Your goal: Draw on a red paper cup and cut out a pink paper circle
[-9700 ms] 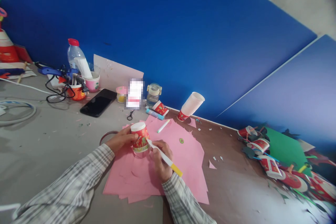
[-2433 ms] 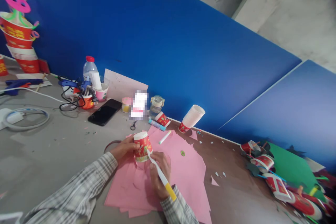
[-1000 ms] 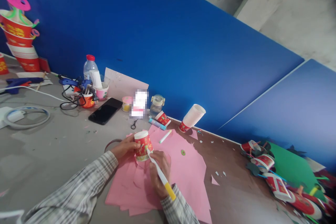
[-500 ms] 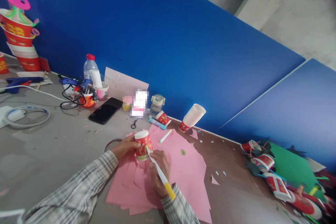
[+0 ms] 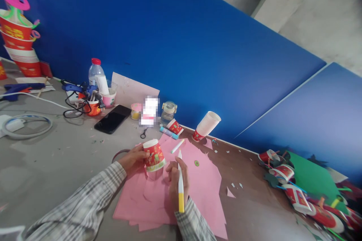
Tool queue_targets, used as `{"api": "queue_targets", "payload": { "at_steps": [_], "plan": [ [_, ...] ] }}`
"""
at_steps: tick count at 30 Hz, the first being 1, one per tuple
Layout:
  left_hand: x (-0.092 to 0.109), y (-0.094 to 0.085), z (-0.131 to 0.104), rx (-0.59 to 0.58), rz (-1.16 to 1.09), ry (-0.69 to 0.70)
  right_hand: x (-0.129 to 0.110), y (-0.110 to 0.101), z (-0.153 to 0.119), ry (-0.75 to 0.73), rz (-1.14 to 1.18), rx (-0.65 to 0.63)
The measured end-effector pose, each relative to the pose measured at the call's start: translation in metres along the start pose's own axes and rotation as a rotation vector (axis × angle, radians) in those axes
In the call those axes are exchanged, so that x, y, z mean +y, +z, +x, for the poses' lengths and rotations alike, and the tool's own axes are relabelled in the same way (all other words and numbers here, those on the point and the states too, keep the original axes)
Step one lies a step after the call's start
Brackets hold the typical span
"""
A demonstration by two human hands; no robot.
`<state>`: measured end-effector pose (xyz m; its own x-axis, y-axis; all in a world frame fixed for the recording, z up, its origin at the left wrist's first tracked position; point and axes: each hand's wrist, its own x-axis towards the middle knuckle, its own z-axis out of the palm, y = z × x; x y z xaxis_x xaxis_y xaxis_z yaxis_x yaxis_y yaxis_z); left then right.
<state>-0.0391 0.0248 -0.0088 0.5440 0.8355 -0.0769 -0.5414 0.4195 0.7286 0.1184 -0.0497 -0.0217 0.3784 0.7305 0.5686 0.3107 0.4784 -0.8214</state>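
Observation:
My left hand (image 5: 135,160) grips a red printed paper cup (image 5: 154,156) by its side. The cup is tilted, with its white end up and its wider rim down, above a stack of pink paper (image 5: 203,192). My right hand (image 5: 178,179) is closed around a white marker pen (image 5: 181,184) with a yellow end. The pen's tip points up and stands apart from the cup. Beyond my hands a second marker (image 5: 177,146) with a green end lies on the pink paper, and a small green round piece (image 5: 197,163) rests to its right.
At the back stand a stack of white-and-red cups (image 5: 206,125), a lidded jar (image 5: 169,113) and a fallen red cup (image 5: 175,126). A black phone (image 5: 112,119) and cables lie left. Decorated cups (image 5: 296,198) lie at right beside green paper (image 5: 313,177). A blue partition (image 5: 169,45) rises behind.
My right hand has drawn the marker away from the cup to the right and turned its tip upward. The cup has tilted slightly in my left hand.

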Motion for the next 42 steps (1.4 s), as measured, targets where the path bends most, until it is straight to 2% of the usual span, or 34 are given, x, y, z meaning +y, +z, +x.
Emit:
{"api": "queue_targets", "payload": {
  "at_steps": [3, 9, 20, 36, 42],
  "plan": [
    [0.000, -0.001, 0.001, -0.003, -0.004, -0.002, 0.001, 0.000, 0.000, 0.042, 0.084, -0.046],
    [-0.001, -0.001, 0.000, -0.017, -0.007, -0.011, -0.004, -0.001, 0.002, -0.008, 0.069, -0.135],
    [-0.001, -0.003, 0.001, -0.020, -0.013, 0.006, 0.000, -0.002, 0.000, -0.060, -0.044, -0.101],
    [-0.003, -0.011, 0.005, -0.040, -0.027, 0.016, -0.007, -0.003, 0.004, -0.115, -0.027, -0.126],
    [-0.002, -0.011, 0.006, -0.051, -0.038, 0.026, -0.004, -0.003, 0.002, -0.072, -0.006, -0.134]
  ]
}}
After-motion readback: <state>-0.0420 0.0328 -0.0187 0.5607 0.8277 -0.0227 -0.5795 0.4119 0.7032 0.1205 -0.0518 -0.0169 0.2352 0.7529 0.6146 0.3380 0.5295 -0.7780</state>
